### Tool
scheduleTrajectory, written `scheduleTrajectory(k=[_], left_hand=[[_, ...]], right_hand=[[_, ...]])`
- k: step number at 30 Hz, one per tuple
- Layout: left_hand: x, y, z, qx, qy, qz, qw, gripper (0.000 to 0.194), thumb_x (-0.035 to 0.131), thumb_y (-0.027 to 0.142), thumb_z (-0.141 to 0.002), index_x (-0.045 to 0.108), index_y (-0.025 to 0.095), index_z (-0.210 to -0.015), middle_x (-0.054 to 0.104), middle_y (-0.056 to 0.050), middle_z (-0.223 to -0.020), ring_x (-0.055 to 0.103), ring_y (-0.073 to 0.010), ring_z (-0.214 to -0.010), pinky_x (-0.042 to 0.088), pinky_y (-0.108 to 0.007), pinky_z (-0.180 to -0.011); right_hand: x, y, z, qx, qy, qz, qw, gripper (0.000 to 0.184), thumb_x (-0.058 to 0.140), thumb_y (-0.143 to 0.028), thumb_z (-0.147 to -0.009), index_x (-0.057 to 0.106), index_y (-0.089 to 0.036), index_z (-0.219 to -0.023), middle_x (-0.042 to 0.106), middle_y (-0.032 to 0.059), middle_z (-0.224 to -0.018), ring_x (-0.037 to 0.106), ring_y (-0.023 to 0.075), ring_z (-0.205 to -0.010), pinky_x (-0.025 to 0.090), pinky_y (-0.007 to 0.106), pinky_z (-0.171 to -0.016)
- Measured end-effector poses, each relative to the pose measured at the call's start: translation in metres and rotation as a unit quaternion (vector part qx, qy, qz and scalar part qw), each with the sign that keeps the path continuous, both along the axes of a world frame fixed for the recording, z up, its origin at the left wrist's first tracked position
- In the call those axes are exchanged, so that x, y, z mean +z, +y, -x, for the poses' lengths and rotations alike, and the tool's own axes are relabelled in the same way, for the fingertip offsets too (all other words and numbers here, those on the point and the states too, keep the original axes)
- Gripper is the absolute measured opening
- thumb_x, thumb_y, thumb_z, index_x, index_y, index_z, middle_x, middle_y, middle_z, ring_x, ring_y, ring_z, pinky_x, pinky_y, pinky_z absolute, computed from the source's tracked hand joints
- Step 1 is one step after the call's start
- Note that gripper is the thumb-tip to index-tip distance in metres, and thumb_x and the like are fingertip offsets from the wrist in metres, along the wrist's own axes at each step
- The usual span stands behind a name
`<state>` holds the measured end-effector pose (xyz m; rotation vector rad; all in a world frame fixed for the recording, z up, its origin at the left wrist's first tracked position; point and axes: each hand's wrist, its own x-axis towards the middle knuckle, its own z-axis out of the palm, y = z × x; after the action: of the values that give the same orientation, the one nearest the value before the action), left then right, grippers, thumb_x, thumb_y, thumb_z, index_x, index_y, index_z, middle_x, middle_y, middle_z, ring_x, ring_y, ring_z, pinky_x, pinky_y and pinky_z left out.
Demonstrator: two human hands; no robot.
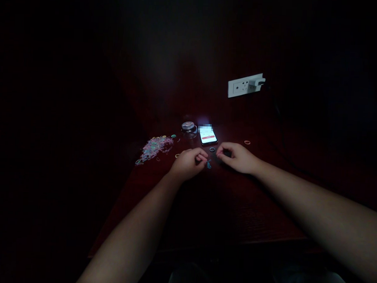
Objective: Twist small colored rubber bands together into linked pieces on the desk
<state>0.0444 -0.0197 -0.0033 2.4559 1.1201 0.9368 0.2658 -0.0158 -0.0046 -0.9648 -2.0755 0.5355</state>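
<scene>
Dimly, the far left of the frame sinks into near-black, the room there too dark to make out. The dark red, glossy table (229,219) begins left of centre, its left edge slanting down toward the lower left. On it, left of centre, a loose pile of small coloured bands (155,149) spreads out in pink, white, green and yellow. The left hand (189,163) rests at the centre, fingers curled toward the thumb, with a teal band (209,164) right at their tips; whether it is gripped I cannot tell. Above that hand stands a clear lidded jar (189,131), and to its right lies a lit phone (208,139), its glow catching the reddish wall (166,70) behind. Just below the phone sits a grey ring (212,151). Right of centre, the right hand (239,158) has thumb and forefinger drawn close; I cannot tell if anything is between them. An orange band (247,144) lies above its wrist. At the upper right, a white socket plate (239,89) carries a plug (256,82), before darkness takes over again.
</scene>
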Motion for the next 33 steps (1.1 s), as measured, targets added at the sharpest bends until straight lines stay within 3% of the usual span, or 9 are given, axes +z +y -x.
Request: scheduleTrajectory(k=[8,15,21,33], left_hand=[[-0.0019,-0.0011,-0.0002,0.011,0.036,0.023,0.999,0.017,0.064,0.013,-0.074,0.066,0.02,-0.089,0.073,0.001,-0.078,0.067,-0.012,-0.068,0.052,-0.025,-0.065],[0.0005,-0.004,0.0026,-0.01,0.03,0.041,0.999,0.022,0.068,0.018,-0.072,0.067,0.021,-0.093,0.073,-0.001,-0.085,0.067,-0.013,-0.074,0.053,-0.026,-0.069],[0.0041,-0.0017,0.0038,0.037,0.109,-0.001,0.993,0.006,0.065,0.019,-0.072,0.069,0.024,-0.074,0.069,0.001,-0.073,0.062,-0.0152,-0.068,0.048,-0.028,-0.062],[-0.0014,0.0022,-0.0054,0.021,0.151,-0.03,0.988,0.009,0.064,0.025,-0.078,0.073,0.025,-0.077,0.073,0.0,-0.08,0.065,-0.0198,-0.078,0.05,-0.036,-0.078]], right_hand=[[0.0016,-0.0011,0.0005,-0.004,-0.023,0.004,1.0,0.011,0.054,-0.023,-0.082,0.062,-0.018,-0.079,0.065,0.0045,-0.08,0.057,0.0167,-0.072,0.044,0.03,-0.064],[0.0015,-0.0009,0.0001,0.063,-0.105,-0.067,0.99,0.012,0.057,-0.018,-0.082,0.07,-0.02,-0.084,0.068,0.0063,-0.088,0.06,0.0208,-0.086,0.046,0.038,-0.082],[-0.0012,-0.003,0.0016,0.081,-0.185,-0.071,0.977,0.017,0.057,-0.016,-0.083,0.072,-0.025,-0.083,0.072,0.0021,-0.102,0.063,0.0224,-0.1,0.035,0.051,-0.103],[-0.0024,-0.0032,0.0043,0.098,-0.191,-0.049,0.975,0.019,0.057,-0.018,-0.084,0.073,-0.025,-0.09,0.072,0.0016,-0.108,0.064,0.0219,-0.105,0.037,0.05,-0.103]])
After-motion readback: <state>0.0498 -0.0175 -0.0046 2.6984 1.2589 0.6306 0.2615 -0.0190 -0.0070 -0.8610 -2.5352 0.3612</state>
